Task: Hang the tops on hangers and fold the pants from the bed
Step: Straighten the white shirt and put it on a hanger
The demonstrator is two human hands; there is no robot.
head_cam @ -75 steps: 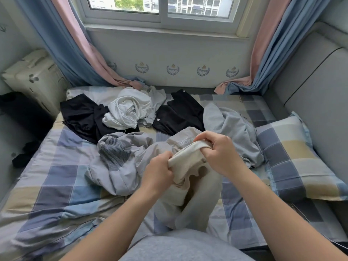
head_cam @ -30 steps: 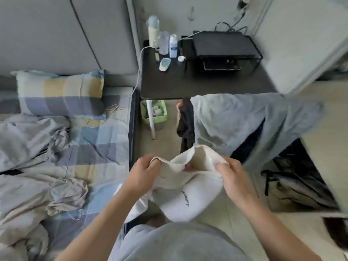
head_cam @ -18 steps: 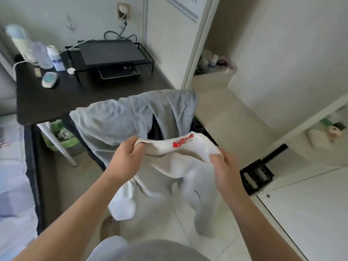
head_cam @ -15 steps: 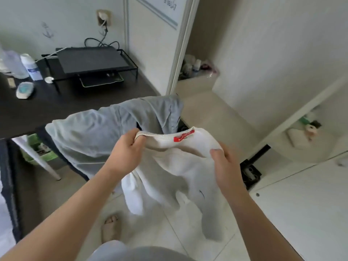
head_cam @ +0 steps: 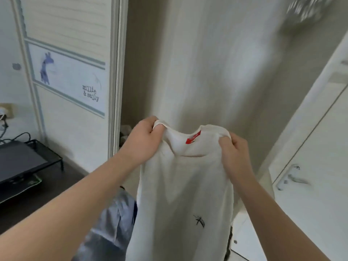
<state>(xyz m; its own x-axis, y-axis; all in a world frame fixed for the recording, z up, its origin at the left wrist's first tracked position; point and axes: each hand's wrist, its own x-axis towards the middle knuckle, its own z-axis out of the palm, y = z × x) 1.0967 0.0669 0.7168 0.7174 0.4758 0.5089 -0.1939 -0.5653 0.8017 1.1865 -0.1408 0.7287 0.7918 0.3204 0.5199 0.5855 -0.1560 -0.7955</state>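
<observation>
Forearms [head_cam: 75, 204] reach up bare from the bottom corners to a white top [head_cam: 184, 194] held up in front of the camera. Left hand [head_cam: 145, 136] grips the collar on its left side, fingers curled over the ribbed edge and bunching the cloth. Right hand [head_cam: 233, 153] grips the collar and shoulder on the other side, fingers curled into the fabric in the same way. Between the two hands the neck opening sags wide, and a red label [head_cam: 193, 137] shows inside the back of the collar. The top hangs straight down from the hands, and its hem runs out of view at the bottom edge. A small black mark [head_cam: 199, 221] sits on the cloth low on the right.

Just behind the top, to its lower left, a grey garment [head_cam: 111, 223] is draped over something hidden. Further left stands a dark desk [head_cam: 56, 183] bearing a black wire stand [head_cam: 47, 150], with a cable [head_cam: 18, 136] looping behind it. Beyond the desk a pale panel [head_cam: 71, 53] carries a blue giraffe [head_cam: 44, 69] and the words "millie & sally". To the right is a white door [head_cam: 320, 147] with a lever handle [head_cam: 291, 178]. A plain wall [head_cam: 216, 53] fills the space behind the top. A blurred shape at the upper right cannot be made out.
</observation>
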